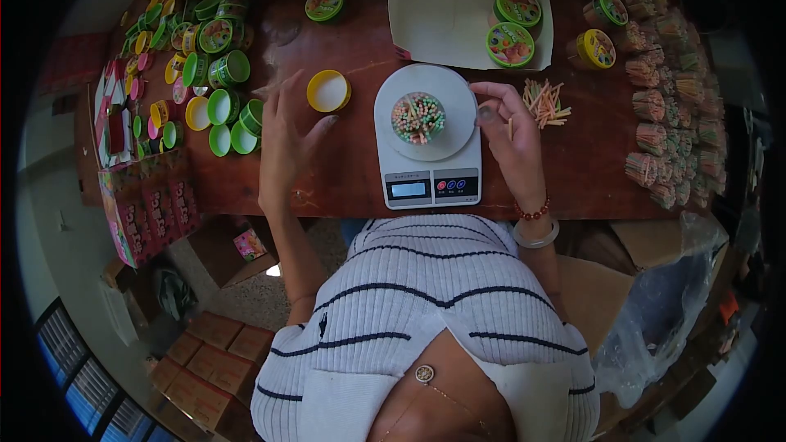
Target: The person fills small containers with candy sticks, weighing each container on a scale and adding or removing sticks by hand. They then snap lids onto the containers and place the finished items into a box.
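Note:
A white digital kitchen scale (391, 165) lies in front of me, and on its round plate stands a cup of thin pastel-coloured sticks (418, 119), seen from above. To its left, my left hand (286, 135) is open, fingers apart, beside a yellow-rimmed round container (329, 91) with a white inside. My right hand (517, 135) is at the scale's right edge with curled fingers. A short pale stick (511, 128) shows between its thumb and fingers. Just beyond that hand lies a loose pile of similar sticks (546, 104).
Green and yellow tubs (228, 69) crowd the left side. Bundled sticks (651, 137) line the right edge. An open carton (442, 33) at the back holds lidded green tubs (510, 44). Yellow-lidded tubs (595, 49) stand nearby. Pink printed boxes (147, 209) sit at the front left.

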`<action>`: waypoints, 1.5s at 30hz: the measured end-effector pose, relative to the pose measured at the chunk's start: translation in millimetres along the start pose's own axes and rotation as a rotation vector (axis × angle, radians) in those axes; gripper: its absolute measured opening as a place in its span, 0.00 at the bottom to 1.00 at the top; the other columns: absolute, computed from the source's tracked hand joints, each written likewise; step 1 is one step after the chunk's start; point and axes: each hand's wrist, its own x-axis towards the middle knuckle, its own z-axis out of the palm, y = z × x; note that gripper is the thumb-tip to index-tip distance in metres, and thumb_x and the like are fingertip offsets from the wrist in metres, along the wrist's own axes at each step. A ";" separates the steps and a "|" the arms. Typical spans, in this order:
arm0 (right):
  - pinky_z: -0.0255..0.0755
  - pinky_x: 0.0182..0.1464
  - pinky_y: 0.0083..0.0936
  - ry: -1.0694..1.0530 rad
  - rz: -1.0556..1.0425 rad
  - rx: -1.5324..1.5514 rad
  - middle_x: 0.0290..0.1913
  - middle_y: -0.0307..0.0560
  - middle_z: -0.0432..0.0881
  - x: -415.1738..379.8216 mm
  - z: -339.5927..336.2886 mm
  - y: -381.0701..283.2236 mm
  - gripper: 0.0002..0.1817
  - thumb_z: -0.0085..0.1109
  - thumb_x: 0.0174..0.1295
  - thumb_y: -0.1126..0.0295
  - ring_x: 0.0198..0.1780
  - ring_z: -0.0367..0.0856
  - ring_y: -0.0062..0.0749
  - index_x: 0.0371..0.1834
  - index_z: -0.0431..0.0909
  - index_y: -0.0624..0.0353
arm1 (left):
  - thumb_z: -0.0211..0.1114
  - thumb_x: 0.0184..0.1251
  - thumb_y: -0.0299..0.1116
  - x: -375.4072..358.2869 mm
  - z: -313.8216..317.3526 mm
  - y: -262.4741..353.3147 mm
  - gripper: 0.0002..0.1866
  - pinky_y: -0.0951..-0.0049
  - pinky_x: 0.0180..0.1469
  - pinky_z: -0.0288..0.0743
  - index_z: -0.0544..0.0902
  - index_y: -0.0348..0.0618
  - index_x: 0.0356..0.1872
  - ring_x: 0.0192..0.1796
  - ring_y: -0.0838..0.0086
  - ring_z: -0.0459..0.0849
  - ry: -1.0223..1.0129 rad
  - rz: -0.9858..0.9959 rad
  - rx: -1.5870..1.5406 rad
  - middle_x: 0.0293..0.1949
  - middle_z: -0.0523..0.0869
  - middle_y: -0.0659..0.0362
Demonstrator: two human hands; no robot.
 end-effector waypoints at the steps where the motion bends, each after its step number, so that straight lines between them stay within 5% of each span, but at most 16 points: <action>1: 0.73 0.44 0.24 -0.008 -0.070 -0.215 0.46 0.43 0.78 -1.7 3.8 -3.0 0.27 0.70 0.66 0.61 0.46 0.77 0.27 0.63 0.75 0.63 | 0.79 0.58 0.29 -1.7 5.1 -2.2 0.35 0.58 0.66 0.77 0.75 0.41 0.68 0.63 0.52 0.82 0.010 -0.030 0.042 0.63 0.81 0.48; 3: 0.77 0.51 0.30 -0.020 -0.146 -0.429 0.53 0.48 0.79 0.3 13.5 -1.4 0.35 0.79 0.57 0.65 0.55 0.80 0.35 0.66 0.73 0.63 | 0.80 0.57 0.29 -4.5 20.7 -15.6 0.37 0.58 0.66 0.77 0.74 0.40 0.69 0.64 0.51 0.82 0.017 -0.001 0.024 0.63 0.80 0.46; 4: 0.79 0.49 0.31 -0.010 -0.293 -0.580 0.57 0.50 0.79 2.0 19.9 6.2 0.42 0.82 0.50 0.68 0.51 0.82 0.36 0.68 0.71 0.61 | 0.81 0.56 0.29 -6.1 27.8 -22.1 0.38 0.59 0.67 0.77 0.73 0.38 0.69 0.64 0.50 0.81 0.020 0.031 0.006 0.64 0.79 0.45; 6: 0.76 0.65 0.44 -0.030 -0.333 -0.633 0.59 0.57 0.79 2.6 36.4 12.8 0.45 0.83 0.44 0.70 0.65 0.78 0.55 0.68 0.71 0.59 | 0.81 0.55 0.29 -7.9 39.3 -30.2 0.39 0.60 0.67 0.76 0.73 0.38 0.69 0.64 0.51 0.81 0.021 0.014 -0.078 0.65 0.79 0.45; 14: 0.80 0.60 0.35 -0.050 -0.402 -0.398 0.57 0.53 0.85 4.3 46.1 2.7 0.37 0.80 0.42 0.74 0.57 0.87 0.45 0.61 0.77 0.60 | 0.80 0.50 0.26 -5.2 19.2 13.1 0.35 0.63 0.66 0.76 0.76 0.37 0.63 0.63 0.62 0.83 0.102 0.040 -0.510 0.61 0.83 0.49; 16: 0.80 0.59 0.34 -0.074 -0.396 -0.421 0.54 0.52 0.85 7.4 41.8 -0.5 0.38 0.81 0.41 0.74 0.56 0.87 0.42 0.62 0.78 0.59 | 0.80 0.47 0.27 1.6 6.1 22.0 0.36 0.64 0.64 0.75 0.77 0.38 0.62 0.61 0.62 0.83 -0.173 0.138 -0.494 0.62 0.81 0.49; 22: 0.81 0.56 0.37 -0.180 -0.338 -0.502 0.50 0.55 0.84 7.1 32.9 -16.0 0.45 0.83 0.44 0.66 0.53 0.87 0.49 0.70 0.75 0.57 | 0.73 0.56 0.51 19.7 6.9 59.2 0.40 0.64 0.61 0.75 0.76 0.39 0.68 0.58 0.56 0.81 -0.289 0.429 -0.538 0.54 0.79 0.49; 24: 0.83 0.50 0.38 -0.067 -0.498 -0.523 0.47 0.56 0.83 3.8 36.4 -12.0 0.44 0.84 0.46 0.61 0.50 0.88 0.49 0.68 0.74 0.61 | 0.72 0.58 0.53 19.9 10.8 75.9 0.38 0.63 0.59 0.75 0.77 0.39 0.66 0.56 0.56 0.81 -0.266 0.272 -0.638 0.53 0.78 0.47; 28: 0.84 0.43 0.42 -0.044 -0.377 -0.670 0.48 0.52 0.84 -6.2 33.1 -5.7 0.35 0.83 0.48 0.59 0.45 0.89 0.52 0.57 0.74 0.59 | 0.72 0.58 0.49 23.4 8.0 94.0 0.30 0.59 0.46 0.79 0.79 0.38 0.55 0.44 0.51 0.83 -0.302 0.335 -0.316 0.44 0.79 0.48; 32: 0.85 0.44 0.41 0.030 -0.460 -0.814 0.47 0.52 0.85 -3.6 28.9 -19.1 0.37 0.83 0.47 0.60 0.46 0.89 0.51 0.59 0.75 0.59 | 0.71 0.58 0.46 21.5 19.5 114.0 0.25 0.61 0.43 0.78 0.81 0.38 0.50 0.40 0.53 0.83 -0.189 0.230 -0.349 0.39 0.79 0.48; 34: 0.85 0.43 0.38 0.044 -0.587 -0.639 0.48 0.53 0.85 -0.1 24.5 -25.8 0.38 0.84 0.46 0.61 0.48 0.89 0.49 0.61 0.75 0.59 | 0.70 0.60 0.45 26.5 21.6 102.7 0.24 0.63 0.44 0.78 0.82 0.37 0.50 0.40 0.57 0.83 -0.164 0.284 -0.457 0.39 0.80 0.49; 38: 0.83 0.50 0.31 0.010 -0.349 -0.194 0.56 0.52 0.84 -1.3 20.7 -10.6 0.42 0.86 0.45 0.61 0.53 0.88 0.39 0.64 0.75 0.59 | 0.64 0.67 0.47 26.8 40.2 85.1 0.23 0.71 0.46 0.74 0.82 0.34 0.50 0.42 0.68 0.81 -0.137 0.259 -0.798 0.41 0.82 0.53; 39: 0.83 0.49 0.33 -0.013 -0.424 -0.119 0.57 0.53 0.84 -0.5 22.8 -5.0 0.40 0.85 0.48 0.62 0.54 0.88 0.39 0.64 0.75 0.60 | 0.63 0.68 0.48 25.1 43.7 84.6 0.24 0.72 0.47 0.74 0.82 0.34 0.50 0.43 0.69 0.81 -0.144 0.221 -0.871 0.42 0.82 0.53; 42: 0.79 0.59 0.30 -0.024 -0.497 -0.220 0.59 0.51 0.81 -6.6 27.3 8.8 0.42 0.85 0.48 0.68 0.59 0.84 0.36 0.67 0.73 0.61 | 0.60 0.69 0.51 22.3 48.0 93.2 0.25 0.73 0.47 0.74 0.82 0.35 0.49 0.43 0.70 0.81 -0.135 0.153 -0.905 0.42 0.82 0.53; 45: 0.80 0.56 0.29 -0.031 -0.453 -0.329 0.55 0.51 0.84 -10.4 23.2 3.2 0.35 0.77 0.59 0.60 0.55 0.85 0.35 0.67 0.73 0.62 | 0.62 0.67 0.53 24.4 40.5 91.4 0.26 0.73 0.43 0.75 0.82 0.35 0.46 0.39 0.69 0.82 -0.140 0.200 -0.788 0.39 0.82 0.52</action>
